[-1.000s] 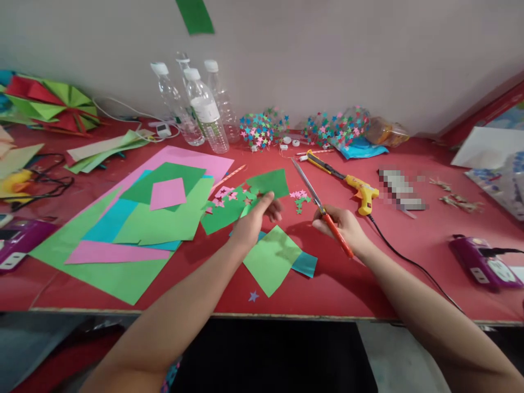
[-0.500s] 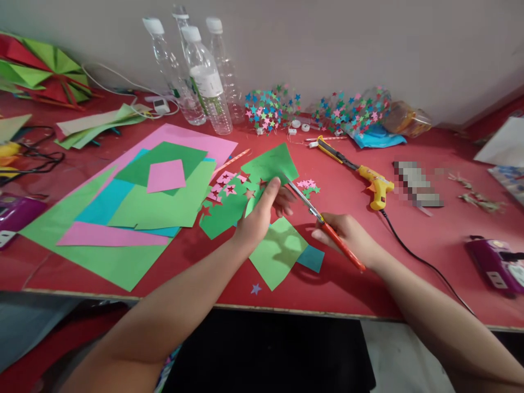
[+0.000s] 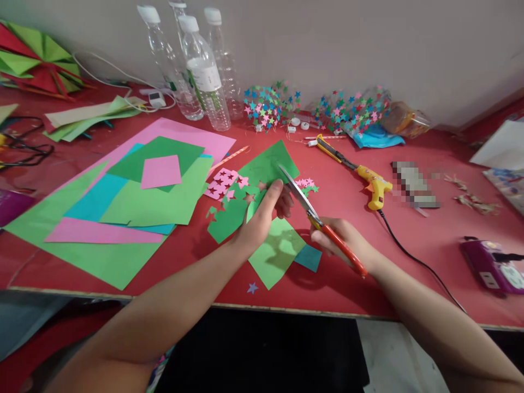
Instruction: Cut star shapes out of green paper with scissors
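My left hand (image 3: 262, 215) pinches a dark green sheet of paper (image 3: 268, 162) between thumb and fingers. Star-shaped holes and notches run along its lower left part. In my right hand (image 3: 344, 240) is a pair of scissors (image 3: 301, 191) with red handles, its blades lying over the green paper. Whether the blades are parted is hard to tell. A pink paper (image 3: 223, 183) with star holes lies left of the held sheet. Small pink and green stars (image 3: 308, 184) are piled to its right. Below my hands rest a light green square (image 3: 276, 256) and a blue piece (image 3: 309, 257).
Layered coloured sheets (image 3: 151, 215) cover the table's left side. Clear plastic bottles (image 3: 207, 82) stand at the back beside star-covered clear shapes (image 3: 262, 106). A yellow glue gun (image 3: 376, 185) with a black cord lies right. A purple box (image 3: 493, 265) sits farther right.
The scissors have turned slightly, so their blades look broader and their tips sit higher over the green paper. My left hand keeps its pinch. The whole view has shifted slightly.
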Tool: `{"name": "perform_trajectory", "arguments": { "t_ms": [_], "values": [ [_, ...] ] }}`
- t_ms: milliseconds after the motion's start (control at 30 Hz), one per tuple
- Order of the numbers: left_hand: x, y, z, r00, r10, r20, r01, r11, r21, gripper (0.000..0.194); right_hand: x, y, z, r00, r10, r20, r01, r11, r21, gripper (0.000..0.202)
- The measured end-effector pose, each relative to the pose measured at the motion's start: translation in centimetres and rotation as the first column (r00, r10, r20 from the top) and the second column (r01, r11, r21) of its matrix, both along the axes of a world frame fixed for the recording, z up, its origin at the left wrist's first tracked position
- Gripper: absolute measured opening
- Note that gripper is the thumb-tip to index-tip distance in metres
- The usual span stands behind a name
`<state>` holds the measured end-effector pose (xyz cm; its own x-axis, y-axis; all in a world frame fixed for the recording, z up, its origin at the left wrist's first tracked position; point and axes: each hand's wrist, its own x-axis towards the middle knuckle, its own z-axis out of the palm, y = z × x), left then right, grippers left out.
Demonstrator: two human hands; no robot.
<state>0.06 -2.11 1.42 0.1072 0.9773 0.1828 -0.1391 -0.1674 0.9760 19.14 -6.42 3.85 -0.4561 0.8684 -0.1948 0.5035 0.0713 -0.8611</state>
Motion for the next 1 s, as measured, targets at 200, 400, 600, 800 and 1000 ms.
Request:
{"name": "perform_trajectory", "arguments": {
  "t_ms": [200, 400, 600, 800, 1000],
  "values": [
    [0.5, -0.7, 0.3, 0.998, 0.054, -0.030, -0.054, 0.998, 0.024, 0.044, -0.4, -0.4, 0.0, 0.999, -0.015, -0.031, 0.015, 1.000, -0.016, 0.050],
    [0.7, -1.5, 1.2, 0.985, 0.137, -0.105, -0.132, 0.990, 0.053, 0.041, -0.8, -0.6, 0.0, 0.998, -0.044, -0.035, 0.042, 0.998, -0.048, 0.050],
    [0.9, -1.8, 1.7, 0.980, 0.150, -0.131, -0.147, 0.989, 0.031, 0.041, -0.8, -0.6, 0.0, 0.997, -0.072, -0.029, 0.070, 0.996, -0.055, 0.052],
    [0.8, -1.7, 1.7, 0.980, 0.155, -0.124, -0.151, 0.988, 0.040, 0.042, -0.7, -0.6, -0.1, 0.996, -0.082, -0.037, 0.080, 0.995, -0.056, 0.050],
    [0.7, -1.6, 1.9, 0.986, 0.131, -0.103, -0.126, 0.991, 0.051, 0.042, -0.7, -0.7, -0.3, 0.994, -0.091, -0.065, 0.088, 0.995, -0.052, 0.049]
  ]
}}
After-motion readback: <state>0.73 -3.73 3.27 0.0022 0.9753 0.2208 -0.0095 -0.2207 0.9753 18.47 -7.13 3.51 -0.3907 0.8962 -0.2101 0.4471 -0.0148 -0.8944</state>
